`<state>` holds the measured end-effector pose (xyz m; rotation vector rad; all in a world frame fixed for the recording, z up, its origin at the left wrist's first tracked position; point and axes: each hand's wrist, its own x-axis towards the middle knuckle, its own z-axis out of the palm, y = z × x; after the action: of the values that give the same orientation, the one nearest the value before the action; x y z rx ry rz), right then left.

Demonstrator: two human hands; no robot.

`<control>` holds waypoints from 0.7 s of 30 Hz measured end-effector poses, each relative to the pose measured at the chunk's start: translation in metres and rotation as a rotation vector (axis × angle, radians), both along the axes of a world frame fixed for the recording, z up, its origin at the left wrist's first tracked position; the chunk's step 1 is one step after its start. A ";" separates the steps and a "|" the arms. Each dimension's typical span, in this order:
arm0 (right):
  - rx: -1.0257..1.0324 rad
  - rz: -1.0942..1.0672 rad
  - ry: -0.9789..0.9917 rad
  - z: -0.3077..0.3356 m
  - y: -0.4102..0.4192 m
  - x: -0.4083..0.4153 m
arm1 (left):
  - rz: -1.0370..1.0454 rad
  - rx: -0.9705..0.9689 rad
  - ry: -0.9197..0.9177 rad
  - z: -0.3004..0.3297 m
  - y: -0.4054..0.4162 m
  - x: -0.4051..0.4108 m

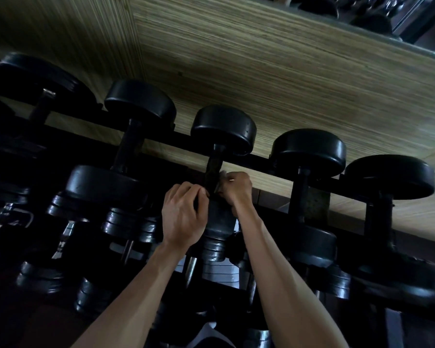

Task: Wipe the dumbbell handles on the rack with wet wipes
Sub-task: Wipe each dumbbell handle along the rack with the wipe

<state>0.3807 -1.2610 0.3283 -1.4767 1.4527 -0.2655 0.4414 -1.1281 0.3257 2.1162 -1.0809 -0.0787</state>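
While both hands work at the middle dumbbell (221, 151), five round black weights line the rack's (261, 162) top rail. Its dark handle (212, 172) is a straight bar between smooth, matte, disc-shaped heads. The left hand (183, 217) has its grip curled against the handle's near end, over the lower head. The right hand (236, 188) pinches a pale crumpled wet wipe (221, 175) against the handle's right side. Shinier stacked-plate dumbbells (126, 222) crowd the lower tier. Striped wood-grain wall panelling (286, 71) stands behind.
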 end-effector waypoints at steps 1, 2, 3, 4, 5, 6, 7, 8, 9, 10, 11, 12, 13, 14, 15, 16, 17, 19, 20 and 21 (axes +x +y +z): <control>0.015 0.018 0.010 0.002 0.001 0.002 | 0.000 -0.002 0.002 0.000 0.000 0.000; 0.029 0.031 0.003 0.000 0.000 0.002 | 0.003 -0.007 0.004 0.000 0.000 0.000; 0.050 0.025 -0.014 -0.002 0.000 0.002 | 0.005 -0.012 0.004 0.001 0.000 0.000; 0.072 0.009 -0.021 -0.004 0.000 0.000 | 0.007 -0.017 0.003 0.001 -0.001 0.000; 0.083 -0.009 -0.016 -0.007 -0.001 -0.003 | 0.009 -0.019 0.002 0.001 -0.001 0.000; 0.080 -0.015 0.000 -0.007 0.000 -0.006 | 0.009 -0.019 0.000 0.001 -0.001 0.001; 0.066 -0.015 0.017 -0.007 0.001 -0.009 | 0.006 -0.016 0.000 0.001 -0.001 0.001; 0.043 -0.002 0.032 -0.005 0.002 -0.010 | 0.003 -0.010 0.001 0.000 -0.001 0.001; 0.021 0.014 0.042 -0.004 0.002 -0.010 | -0.001 -0.004 0.003 0.000 0.000 0.000; 0.015 0.029 0.054 -0.001 0.004 -0.009 | -0.008 -0.001 0.005 0.000 0.000 0.000; 0.025 0.045 0.064 0.003 0.005 -0.007 | -0.012 -0.002 0.005 0.001 0.000 0.000; 0.047 0.065 0.075 0.006 0.004 -0.005 | -0.009 -0.009 0.002 0.001 -0.001 0.000; 0.070 0.080 0.067 0.005 0.002 -0.003 | -0.004 -0.016 -0.002 0.001 -0.001 0.000; 0.092 0.078 0.052 0.005 0.001 -0.004 | 0.001 -0.020 -0.005 0.001 -0.001 0.000; 0.107 0.061 0.031 0.004 -0.001 -0.006 | 0.008 -0.023 -0.006 0.001 -0.001 0.000; 0.116 0.039 0.014 0.003 -0.001 -0.009 | 0.012 -0.023 -0.006 0.001 -0.002 0.000; 0.114 0.016 0.002 0.001 0.000 -0.011 | 0.012 -0.021 -0.001 0.000 -0.002 0.000; 0.085 0.001 0.005 0.000 0.003 -0.010 | 0.004 -0.025 0.006 0.000 -0.001 -0.001; 0.076 0.011 0.022 0.001 0.004 -0.007 | 0.000 -0.027 0.006 0.001 0.000 0.000; 0.073 0.025 0.027 0.004 0.006 -0.005 | -0.001 -0.029 0.011 0.002 0.000 -0.001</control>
<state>0.3756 -1.2552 0.3324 -1.4430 1.4497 -0.1765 0.4406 -1.1280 0.3273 2.0874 -1.0712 -0.0748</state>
